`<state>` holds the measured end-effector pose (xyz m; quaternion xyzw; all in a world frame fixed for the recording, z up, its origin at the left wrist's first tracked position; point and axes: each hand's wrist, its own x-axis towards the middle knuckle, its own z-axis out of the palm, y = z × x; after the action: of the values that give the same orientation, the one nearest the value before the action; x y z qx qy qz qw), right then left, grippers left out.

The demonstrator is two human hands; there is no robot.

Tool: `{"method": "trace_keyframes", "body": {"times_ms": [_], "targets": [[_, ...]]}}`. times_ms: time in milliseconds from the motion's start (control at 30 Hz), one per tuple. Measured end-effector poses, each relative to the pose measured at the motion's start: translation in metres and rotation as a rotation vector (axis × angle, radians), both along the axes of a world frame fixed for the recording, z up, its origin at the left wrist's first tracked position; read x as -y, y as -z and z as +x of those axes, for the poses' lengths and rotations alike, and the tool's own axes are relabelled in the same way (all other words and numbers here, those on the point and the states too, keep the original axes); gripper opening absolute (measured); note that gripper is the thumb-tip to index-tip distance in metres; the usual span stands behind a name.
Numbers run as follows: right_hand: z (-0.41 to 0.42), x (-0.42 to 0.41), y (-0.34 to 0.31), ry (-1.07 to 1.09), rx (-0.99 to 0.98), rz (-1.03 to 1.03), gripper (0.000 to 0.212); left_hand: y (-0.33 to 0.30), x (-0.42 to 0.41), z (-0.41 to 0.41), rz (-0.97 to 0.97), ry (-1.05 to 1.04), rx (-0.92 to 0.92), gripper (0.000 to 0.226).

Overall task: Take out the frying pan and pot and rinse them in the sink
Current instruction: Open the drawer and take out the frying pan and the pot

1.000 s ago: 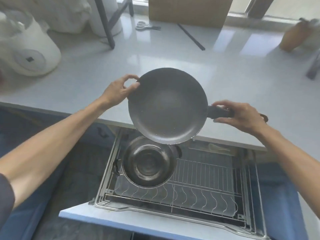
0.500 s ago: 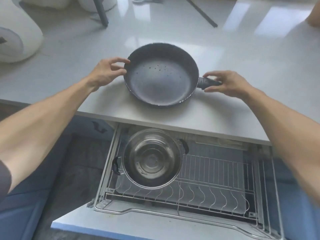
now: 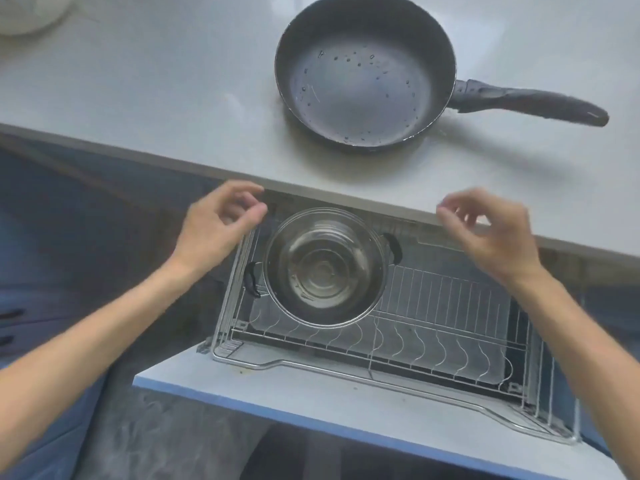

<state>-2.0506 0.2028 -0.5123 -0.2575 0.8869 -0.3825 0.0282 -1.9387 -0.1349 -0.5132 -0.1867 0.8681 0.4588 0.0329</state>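
Both hands have let go of the frying pan (image 3: 365, 69) since half a second ago and dropped below the counter edge; the pan now sits alone on the grey countertop (image 3: 138, 98), its black handle pointing right and slightly toward the person, with water beads on its dark inside

Head view: the stainless steel pot (image 3: 323, 266) rests upright and open-mouthed in the back left corner of the pulled-out wire dish rack (image 3: 450, 306), partly tucked under the counter's lip. Its two black side handles lie on a slanted line, one at the lower left of the rim and the other at the upper right, so the grasp axis runs diagonally across the rack. The left hand (image 3: 216, 226) hovers just beside the pot's upper left, fingers loosely curled and holding nothing, apparently clear of the rack's left rail. The right hand (image 3: 491, 233) hangs over the bare part of the rack, also loosely curled and empty, well to the right of the pot. The left hand is plainly nearer; its handle lies below it and a little toward the person, while the right hand must travel left to reach the upper right handle. I judge the frying pan is out, the pot still to be lifted, and rinsing not begun; no sink shows here
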Motion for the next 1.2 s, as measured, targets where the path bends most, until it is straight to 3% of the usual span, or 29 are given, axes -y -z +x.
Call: {"method": "trace_keyframes", "body": {"times_ms": [100, 200, 367, 567, 800, 867, 967, 1200], "targets": [[0.034, -0.006, 0.074, -0.146, 0.466, 0.360, 0.013, 0.052, -0.032, 0.057, 0.166, 0.074, 0.353, 0.040], [0.021, -0.012, 0.142, -0.005, 0.749, 0.421, 0.025, 0.092, -0.047, 0.072, 0.264, -0.156, 0.525, 0.041], [-0.010, -0.005, 0.205, 0.075, 0.786, 0.360, 0.033, 0.140, -0.050, 0.072, 0.192, -0.421, 0.478, 0.042], [-0.024, 0.005, 0.225, -0.052, 0.683, 0.383, 0.030, 0.172, -0.039, 0.065, 0.128, -0.458, 0.487, 0.042], [0.004, -0.044, 0.184, -0.004, 0.892, 0.357, 0.036, 0.128, -0.022, 0.064, 0.114, -0.096, 0.568, 0.042], [0.022, -0.062, 0.154, 0.018, 0.949, 0.332, 0.031, 0.106, -0.018, 0.065, 0.130, -0.012, 0.523, 0.033], [0.058, -0.092, 0.104, 0.037, 0.955, 0.316, 0.016, 0.065, -0.011, 0.062, 0.171, 0.113, 0.478, 0.040], [0.125, -0.138, -0.019, 0.171, 0.938, 0.193, 0.010, -0.040, -0.021, 0.043, 0.243, 0.357, 0.417, 0.033]]}}
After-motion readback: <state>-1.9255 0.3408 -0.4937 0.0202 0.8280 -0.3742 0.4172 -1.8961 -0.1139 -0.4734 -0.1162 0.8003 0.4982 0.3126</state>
